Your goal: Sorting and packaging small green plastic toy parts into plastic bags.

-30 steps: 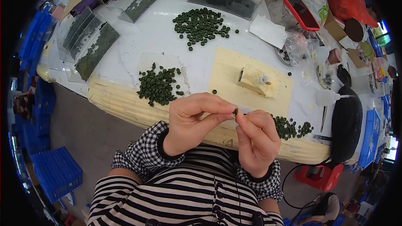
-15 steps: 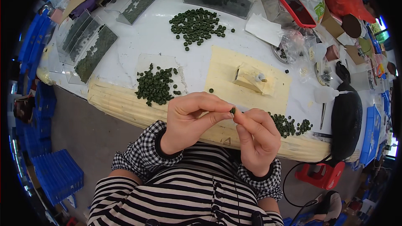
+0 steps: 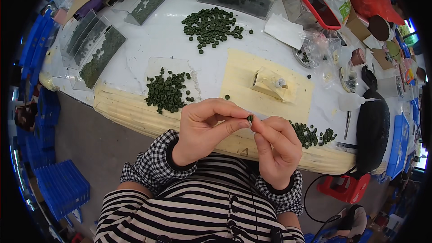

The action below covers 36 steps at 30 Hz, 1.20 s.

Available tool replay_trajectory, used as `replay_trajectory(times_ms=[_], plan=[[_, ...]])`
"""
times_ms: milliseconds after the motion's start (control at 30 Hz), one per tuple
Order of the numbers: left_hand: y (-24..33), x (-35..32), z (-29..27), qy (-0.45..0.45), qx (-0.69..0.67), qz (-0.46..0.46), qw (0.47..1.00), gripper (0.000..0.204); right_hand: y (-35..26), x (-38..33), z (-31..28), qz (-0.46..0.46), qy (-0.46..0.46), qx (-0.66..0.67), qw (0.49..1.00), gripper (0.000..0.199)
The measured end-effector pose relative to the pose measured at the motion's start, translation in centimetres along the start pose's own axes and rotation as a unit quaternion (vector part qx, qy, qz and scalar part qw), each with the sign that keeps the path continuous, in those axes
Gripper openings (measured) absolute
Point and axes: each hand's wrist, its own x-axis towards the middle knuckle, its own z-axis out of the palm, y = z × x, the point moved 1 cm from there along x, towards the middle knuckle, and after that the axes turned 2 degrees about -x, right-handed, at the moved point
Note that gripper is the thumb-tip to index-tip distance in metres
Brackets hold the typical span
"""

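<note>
Between the fingertips of both hands sits a small dark green round piece (image 3: 249, 118). My left hand (image 3: 209, 123) pinches it between thumb and forefinger. From the other side my right hand (image 3: 278, 146) presses its forefinger against it, the remaining fingers curled. Left of the hands, a pile of small green pieces (image 3: 168, 91) lies on a clear sheet by the table's front edge. Farther back is a larger pile of round green pieces (image 3: 211, 26). Beside my right hand more small green pieces (image 3: 306, 134) are scattered. One loose piece (image 3: 227, 96) lies just beyond my left fingers.
A cream block with a nozzle-like tip (image 3: 270, 84) stands on a yellowish sheet (image 3: 234, 69). Clear bins of green pieces (image 3: 234, 0) line the back. At right are a red-cased phone (image 3: 312, 2), a white squeeze bottle (image 3: 350, 102), tweezers (image 3: 347, 123) and a black bundle (image 3: 372, 130).
Both hands stay in almost the same place. The green piece between the fingertips has shifted or turned very slightly; nothing else visibly moves on the table.
</note>
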Motion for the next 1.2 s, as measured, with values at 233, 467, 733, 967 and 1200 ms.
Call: replay_trajectory(times_ms=[233, 467, 733, 967, 1200], plan=[[2.0, 0.8, -0.3, 0.005, 0.216, 0.018, 0.976, 0.02, -1.0, 0.1, -3.2, -0.061, -0.069, 0.171, 0.981, 0.021], [1.9, 1.3, -1.5, -0.067, 0.513, 0.08, 0.852, 0.017, -6.8, -0.5, -3.4, -0.255, -0.397, 0.548, 0.691, 0.036], [2.7, 1.8, -1.6, 0.001, 0.547, 0.133, 0.826, 0.024, -7.0, -0.9, -3.0, -0.222, -0.436, 0.563, 0.666, 0.041], [5.6, 0.9, -4.3, 0.035, 0.595, 0.082, 0.799, 0.017, -6.9, -0.2, -2.0, -0.224, -0.376, 0.553, 0.709, 0.044], [5.9, -0.2, -5.3, -0.003, 0.606, 0.029, 0.795, 0.013, -3.1, 0.6, -3.4, -0.184, -0.378, 0.481, 0.769, 0.035]])
